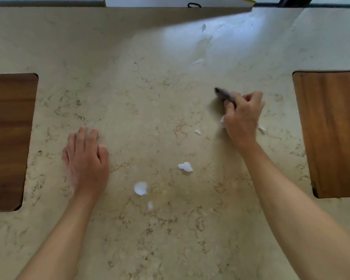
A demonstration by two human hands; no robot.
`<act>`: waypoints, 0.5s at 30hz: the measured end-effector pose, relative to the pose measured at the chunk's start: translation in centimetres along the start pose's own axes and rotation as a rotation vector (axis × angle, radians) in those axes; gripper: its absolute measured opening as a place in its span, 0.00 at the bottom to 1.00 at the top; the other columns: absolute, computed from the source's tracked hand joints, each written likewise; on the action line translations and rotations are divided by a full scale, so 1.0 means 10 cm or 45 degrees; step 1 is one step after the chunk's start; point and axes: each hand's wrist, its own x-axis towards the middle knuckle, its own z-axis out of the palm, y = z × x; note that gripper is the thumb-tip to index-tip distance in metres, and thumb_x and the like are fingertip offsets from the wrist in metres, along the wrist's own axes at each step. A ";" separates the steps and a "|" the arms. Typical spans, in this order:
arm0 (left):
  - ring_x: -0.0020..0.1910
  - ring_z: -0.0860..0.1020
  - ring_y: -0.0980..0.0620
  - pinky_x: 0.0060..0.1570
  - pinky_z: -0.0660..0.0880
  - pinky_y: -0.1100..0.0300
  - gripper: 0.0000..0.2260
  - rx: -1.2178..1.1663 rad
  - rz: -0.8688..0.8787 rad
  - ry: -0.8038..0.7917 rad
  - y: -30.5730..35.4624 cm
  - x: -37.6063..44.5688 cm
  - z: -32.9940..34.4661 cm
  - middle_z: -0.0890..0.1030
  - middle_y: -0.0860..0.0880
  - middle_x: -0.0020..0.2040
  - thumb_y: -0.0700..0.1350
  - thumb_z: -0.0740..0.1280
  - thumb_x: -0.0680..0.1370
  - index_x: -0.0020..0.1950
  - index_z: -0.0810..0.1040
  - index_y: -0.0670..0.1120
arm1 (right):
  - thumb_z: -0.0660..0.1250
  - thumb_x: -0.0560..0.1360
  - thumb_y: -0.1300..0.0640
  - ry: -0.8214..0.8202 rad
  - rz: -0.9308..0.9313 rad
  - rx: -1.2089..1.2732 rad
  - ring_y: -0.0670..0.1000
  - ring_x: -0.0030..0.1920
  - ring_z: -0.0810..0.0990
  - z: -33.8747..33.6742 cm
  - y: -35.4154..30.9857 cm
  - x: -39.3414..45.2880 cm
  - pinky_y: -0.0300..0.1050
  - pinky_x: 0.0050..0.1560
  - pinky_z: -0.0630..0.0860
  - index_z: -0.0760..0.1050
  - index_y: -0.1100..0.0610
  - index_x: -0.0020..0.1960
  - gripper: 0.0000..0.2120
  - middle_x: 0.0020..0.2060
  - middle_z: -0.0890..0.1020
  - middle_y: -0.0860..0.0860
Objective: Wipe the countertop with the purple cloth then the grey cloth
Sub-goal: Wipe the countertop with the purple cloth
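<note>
Forearms, hands (pixel 243 116) mid-countertop (pixel 150 77)

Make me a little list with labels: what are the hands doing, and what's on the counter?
left hand: flat on the counter, holds nothing
right hand: closed on a dark cloth
cloth colour: blurred, looks grey
foam: white blobs between the hands
smears: wet streaks farther back
wood panels: one on each side
</note>
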 end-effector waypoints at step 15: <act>0.79 0.59 0.40 0.73 0.58 0.40 0.20 0.042 0.009 0.033 -0.04 0.00 0.04 0.66 0.44 0.79 0.47 0.57 0.83 0.75 0.68 0.47 | 0.65 0.82 0.63 -0.214 -0.662 -0.019 0.67 0.56 0.72 -0.08 0.26 -0.21 0.61 0.55 0.73 0.79 0.60 0.67 0.15 0.57 0.73 0.65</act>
